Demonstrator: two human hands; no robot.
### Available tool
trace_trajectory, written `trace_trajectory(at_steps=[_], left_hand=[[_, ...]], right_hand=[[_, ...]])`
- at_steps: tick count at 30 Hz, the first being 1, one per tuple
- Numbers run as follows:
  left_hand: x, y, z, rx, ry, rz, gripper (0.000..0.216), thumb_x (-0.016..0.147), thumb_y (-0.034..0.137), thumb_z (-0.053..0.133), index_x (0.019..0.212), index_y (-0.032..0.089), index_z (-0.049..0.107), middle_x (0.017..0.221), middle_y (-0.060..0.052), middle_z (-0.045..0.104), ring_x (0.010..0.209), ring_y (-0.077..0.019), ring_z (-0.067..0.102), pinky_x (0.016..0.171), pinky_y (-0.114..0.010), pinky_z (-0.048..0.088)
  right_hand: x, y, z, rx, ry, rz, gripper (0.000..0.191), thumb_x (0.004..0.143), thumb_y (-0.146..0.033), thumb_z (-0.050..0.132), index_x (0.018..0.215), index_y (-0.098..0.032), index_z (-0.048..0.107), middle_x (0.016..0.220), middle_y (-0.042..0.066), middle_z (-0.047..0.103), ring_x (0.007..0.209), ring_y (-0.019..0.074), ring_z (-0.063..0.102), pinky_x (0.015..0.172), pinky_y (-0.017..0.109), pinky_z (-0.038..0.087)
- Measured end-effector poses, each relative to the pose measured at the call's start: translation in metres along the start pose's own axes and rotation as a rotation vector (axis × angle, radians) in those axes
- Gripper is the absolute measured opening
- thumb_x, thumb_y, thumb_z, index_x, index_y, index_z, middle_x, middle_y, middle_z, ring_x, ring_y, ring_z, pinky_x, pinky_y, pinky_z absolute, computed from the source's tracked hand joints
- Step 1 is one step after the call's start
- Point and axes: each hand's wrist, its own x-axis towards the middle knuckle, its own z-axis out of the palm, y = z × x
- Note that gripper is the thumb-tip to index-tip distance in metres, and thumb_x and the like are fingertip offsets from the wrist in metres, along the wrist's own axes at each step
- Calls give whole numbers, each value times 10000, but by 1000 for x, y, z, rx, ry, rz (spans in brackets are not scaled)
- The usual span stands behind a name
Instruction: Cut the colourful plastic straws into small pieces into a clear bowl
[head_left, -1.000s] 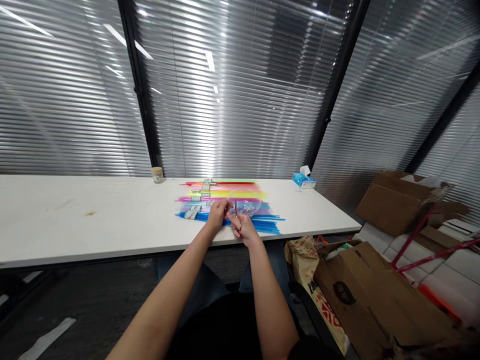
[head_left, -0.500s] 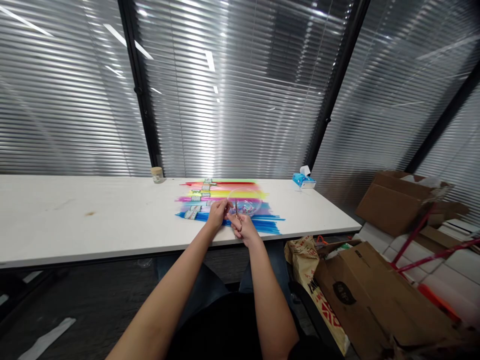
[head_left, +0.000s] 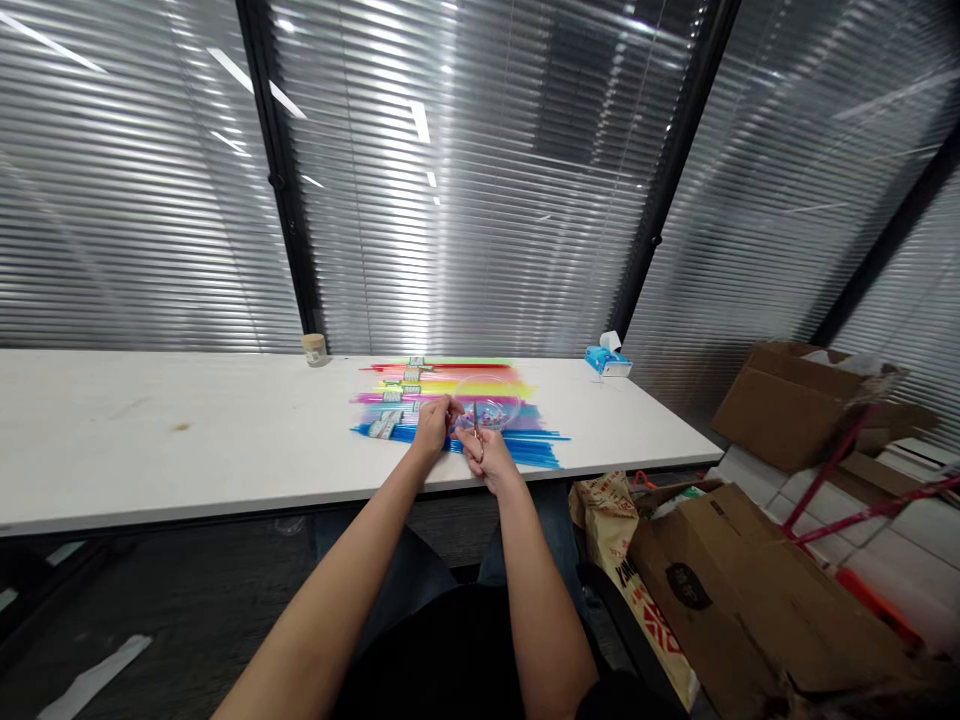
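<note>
My right hand point(head_left: 489, 458) is closed on a small pair of scissors point(head_left: 478, 432), whose blades point away from me. Close beside it, my left hand point(head_left: 435, 422) has its fingers pinched together near the blades; what they hold is too small to make out. Just past the hands is a clear round bowl point(head_left: 516, 408) with small colourful bits in it. Under and around them lie bundles of thin plastic straw-like strips: blue point(head_left: 532, 452) nearest me, then purple, pink, yellow point(head_left: 450, 388) and red point(head_left: 472, 367). Printed paper labels point(head_left: 385, 425) wrap their left ends.
The white table point(head_left: 187, 460) runs wide to the left. A lidded jar point(head_left: 314, 350) stands at its back edge, and a blue tissue pack point(head_left: 607, 360) at the back right. Cardboard boxes point(head_left: 750, 590) and a paper bag point(head_left: 622, 560) crowd the floor at right.
The scissors have turned slightly in my right hand, and their blades look a little lower. My left hand has shifted slightly; the bundles and bowl stay in place.
</note>
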Motion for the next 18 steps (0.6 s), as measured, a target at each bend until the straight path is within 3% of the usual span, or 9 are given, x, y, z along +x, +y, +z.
trace_trajectory(at_steps=[8,18], left_hand=[[1,4,1,-3,21,8,596,867,705,523,655,169,673,471,28,424,442,-129,383,475,-284,293],[1,4,2,-8,27,0,616,857,740,506,667,175,660,475,32,419,436,-129,370,471,-288,285]], right_hand=[[1,1,-1,-21,-17,-5,437,747,-521,865,679,-203,574,426,-124,378,305,32,270,322,203,128],[3,0,-4,-15,-69,40,603,654,-732,829,764,-165,657,454,-121,422,288,28,316,326,208,108]])
